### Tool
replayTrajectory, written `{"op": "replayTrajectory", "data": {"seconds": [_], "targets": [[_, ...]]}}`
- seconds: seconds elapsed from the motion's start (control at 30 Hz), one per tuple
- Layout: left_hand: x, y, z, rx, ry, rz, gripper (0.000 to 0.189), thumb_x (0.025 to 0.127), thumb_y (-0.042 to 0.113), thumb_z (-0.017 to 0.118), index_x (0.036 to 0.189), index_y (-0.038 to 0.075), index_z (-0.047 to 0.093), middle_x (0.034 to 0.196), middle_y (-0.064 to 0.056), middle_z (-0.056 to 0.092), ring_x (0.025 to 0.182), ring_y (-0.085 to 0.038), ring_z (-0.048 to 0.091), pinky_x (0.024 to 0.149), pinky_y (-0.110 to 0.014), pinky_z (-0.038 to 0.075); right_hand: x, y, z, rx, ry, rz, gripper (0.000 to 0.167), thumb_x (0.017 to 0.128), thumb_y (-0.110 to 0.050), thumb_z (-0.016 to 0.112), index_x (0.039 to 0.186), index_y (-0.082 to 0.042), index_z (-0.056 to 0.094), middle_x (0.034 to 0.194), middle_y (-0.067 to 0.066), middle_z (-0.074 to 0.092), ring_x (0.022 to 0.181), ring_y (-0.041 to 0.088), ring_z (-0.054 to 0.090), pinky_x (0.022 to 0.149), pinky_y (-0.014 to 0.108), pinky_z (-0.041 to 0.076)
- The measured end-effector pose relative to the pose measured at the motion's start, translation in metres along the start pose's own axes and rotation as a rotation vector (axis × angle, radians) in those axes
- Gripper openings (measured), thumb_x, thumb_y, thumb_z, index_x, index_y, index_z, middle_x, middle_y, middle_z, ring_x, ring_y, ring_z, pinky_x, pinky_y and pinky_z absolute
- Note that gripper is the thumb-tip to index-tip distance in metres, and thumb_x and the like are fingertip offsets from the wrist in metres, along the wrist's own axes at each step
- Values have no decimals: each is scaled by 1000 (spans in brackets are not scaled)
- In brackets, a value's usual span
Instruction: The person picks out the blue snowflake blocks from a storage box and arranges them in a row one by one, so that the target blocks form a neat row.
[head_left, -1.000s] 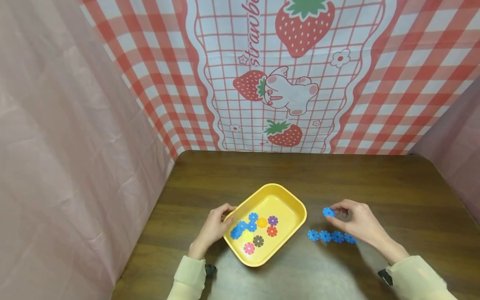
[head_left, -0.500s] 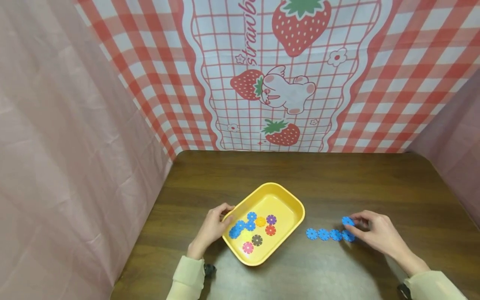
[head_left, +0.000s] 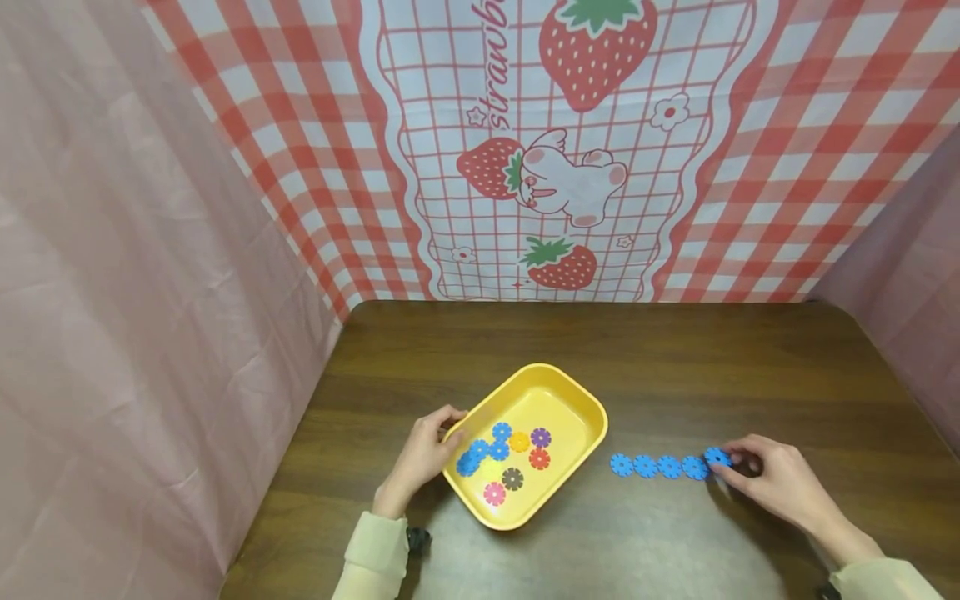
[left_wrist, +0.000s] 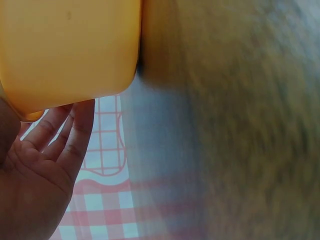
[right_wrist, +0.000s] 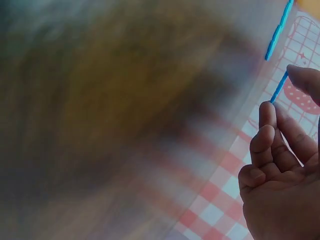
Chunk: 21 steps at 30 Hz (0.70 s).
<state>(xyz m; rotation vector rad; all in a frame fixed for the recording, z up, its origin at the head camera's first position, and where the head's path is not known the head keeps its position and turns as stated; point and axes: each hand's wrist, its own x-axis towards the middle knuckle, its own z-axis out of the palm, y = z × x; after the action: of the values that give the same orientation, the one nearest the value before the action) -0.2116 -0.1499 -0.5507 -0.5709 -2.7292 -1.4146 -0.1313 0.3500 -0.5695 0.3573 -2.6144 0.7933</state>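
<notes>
My right hand (head_left: 780,479) pinches a blue notched plastic disc (head_left: 717,457) between thumb and fingertips, at the right end of a row of blue discs (head_left: 669,467). Edge-on in the right wrist view, the held disc (right_wrist: 279,87) shows a gap between it and the row (right_wrist: 279,30). On the left, my left hand (head_left: 423,454) grips the rim of a yellow tray (head_left: 573,390), thumb over the edge and fingers on the outside. The tray's outer wall (left_wrist: 75,55) fills the top of the left wrist view, with the fingers (left_wrist: 80,132) against it.
Inside the tray lie more blue discs (head_left: 478,451), plus a purple (head_left: 541,437), orange (head_left: 519,442), red (head_left: 539,458), brown (head_left: 512,478) and pink disc (head_left: 494,494). The brown wooden table (head_left: 480,337) ends at a checked strawberry cloth (head_left: 555,208).
My right hand has carried the blue disc rightward and down, from above the row to its right end. My left hand stays on the tray rim.
</notes>
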Motion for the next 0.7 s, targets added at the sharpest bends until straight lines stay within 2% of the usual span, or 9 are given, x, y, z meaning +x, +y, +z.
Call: {"op": "replayTrajectory", "data": {"seconds": [0.23,0.4,0.7], "targets": [[0,0,-1,-3,-10,-5,19,90,-5,67,108,3,69,107,-13,70,94,-22,66,78,-32,56,-2,4,0,-23,-47,19,27,65,-12,91,85,-10,74,71,-14,56,60,-1,41,51,18,31],[0,-1,0,-2,-7,-2,19,90,-5,67,108,3,69,107,-13,70,94,-22,66,78,-33,56,-3,4,0,-62,-87,9,26,65,-15,92,82,-11,73,71,-14,56,62,-1,43,52,23,36],[0,0,0,-10,6,15,19,90,-6,67,106,3,69,105,-13,71,93,-23,66,77,-33,56,-5,4,1,-86,-93,2,28,64,-17,92,83,-12,72,73,-13,54,63,0,43,53,25,37]]}}
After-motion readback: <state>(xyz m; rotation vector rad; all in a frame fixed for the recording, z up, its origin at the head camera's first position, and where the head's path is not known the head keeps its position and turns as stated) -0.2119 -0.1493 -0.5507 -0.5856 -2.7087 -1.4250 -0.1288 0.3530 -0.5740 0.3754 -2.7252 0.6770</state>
